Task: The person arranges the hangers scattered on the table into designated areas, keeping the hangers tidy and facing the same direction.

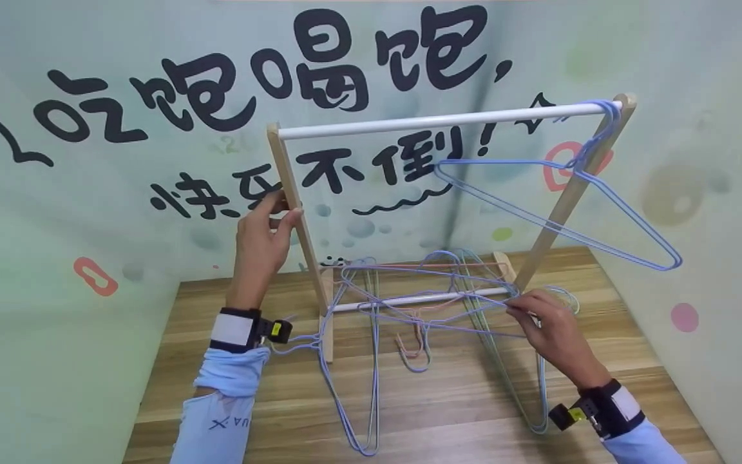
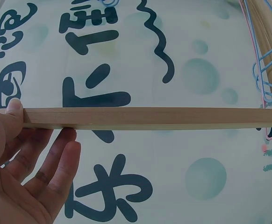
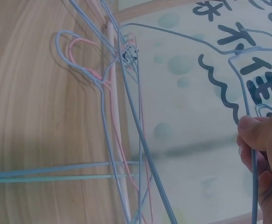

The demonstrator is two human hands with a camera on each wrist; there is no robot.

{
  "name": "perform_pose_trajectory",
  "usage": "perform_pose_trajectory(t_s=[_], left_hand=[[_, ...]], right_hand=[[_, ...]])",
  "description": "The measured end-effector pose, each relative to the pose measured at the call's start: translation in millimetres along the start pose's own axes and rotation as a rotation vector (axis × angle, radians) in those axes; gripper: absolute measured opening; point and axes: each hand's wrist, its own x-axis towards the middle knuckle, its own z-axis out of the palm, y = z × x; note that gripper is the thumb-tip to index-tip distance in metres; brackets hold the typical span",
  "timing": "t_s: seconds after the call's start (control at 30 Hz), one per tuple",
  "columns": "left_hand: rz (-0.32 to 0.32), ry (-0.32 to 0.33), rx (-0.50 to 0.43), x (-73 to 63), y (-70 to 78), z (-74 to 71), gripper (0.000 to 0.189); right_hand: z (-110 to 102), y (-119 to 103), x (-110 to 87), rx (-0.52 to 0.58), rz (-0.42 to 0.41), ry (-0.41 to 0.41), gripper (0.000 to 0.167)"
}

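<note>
My left hand (image 1: 263, 248) grips the left wooden upright (image 1: 310, 251) of a small rack, thumb on one side and fingers behind it. With thumb and fingers, my right hand (image 1: 554, 328) pinches a blue wire clothes hanger (image 3: 254, 191) near one corner, low by the rack's right side. In the right wrist view this hanger's hook points away from the hand. Blue hangers (image 1: 628, 219) hang together at the right end of the white top rail (image 1: 435, 122). Pink hangers (image 3: 75, 44) and blue ones lie tangled around the lower rail (image 1: 403, 301).
The rack stands on a wood-grain surface (image 1: 435, 412). Blue hangers (image 1: 376, 386) lie at its left foot, and greenish and blue ones (image 1: 506, 374) at the right. Behind is a pale printed wall (image 1: 120, 212) with black lettering; side walls rise left and right.
</note>
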Motion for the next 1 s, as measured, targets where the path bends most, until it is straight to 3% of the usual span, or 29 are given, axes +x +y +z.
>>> perform_pose_trajectory(t_s=[0.23,0.57,1.0], left_hand=[[-0.011,-0.001,0.007,-0.2,-0.2,-0.4,0.040],[-0.019,-0.005,0.008,-1.1,0.8,0.0,0.039],[-0.029,-0.008,0.015,-0.7,2.0,0.5,0.040]], right_hand=[[-8,1,5.2,-0.002,0.014,0.054,0.029],[-32,1,12.9,-0.040,0.043,0.070,0.029],[-59,-8,31.6,-0.073,0.090,0.175,0.029]])
